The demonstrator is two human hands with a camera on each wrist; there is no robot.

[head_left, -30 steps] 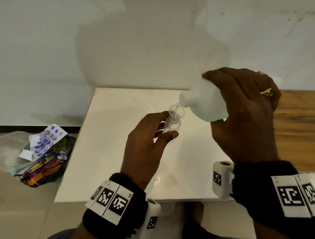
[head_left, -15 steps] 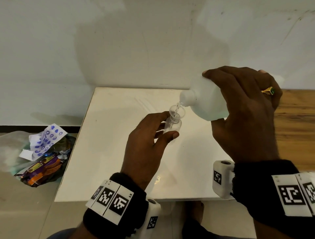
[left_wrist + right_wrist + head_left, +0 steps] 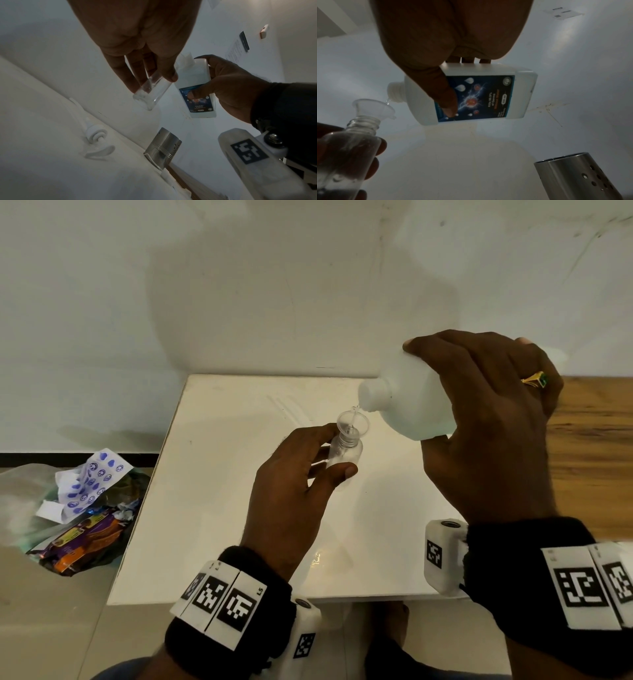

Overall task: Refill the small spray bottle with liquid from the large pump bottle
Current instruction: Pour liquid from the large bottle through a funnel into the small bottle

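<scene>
My left hand [image 3: 301, 474] holds the small clear spray bottle [image 3: 344, 455] upright above the white table [image 3: 212, 508], thumb and fingers wrapped round its body. A small clear funnel [image 3: 352, 422] sits in its open neck. My right hand [image 3: 486, 419] grips the large white bottle [image 3: 407, 405], tipped on its side with its open mouth just above the funnel. A thin stream of clear liquid runs from the mouth into the funnel [image 3: 373, 106]. The large bottle's blue label [image 3: 476, 97] faces the right wrist camera. The small bottle [image 3: 150, 92] is partly filled.
A white pump head with its tube [image 3: 94, 136] lies on the table beside a perforated steel shaker [image 3: 163, 146]. A bag of wrappers and paper [image 3: 82, 515] lies on the floor to the left. A wooden surface [image 3: 589, 457] adjoins the table on the right.
Both hands and both bottles stay almost where they were. The large bottle stays tipped and the liquid keeps running into the funnel.
</scene>
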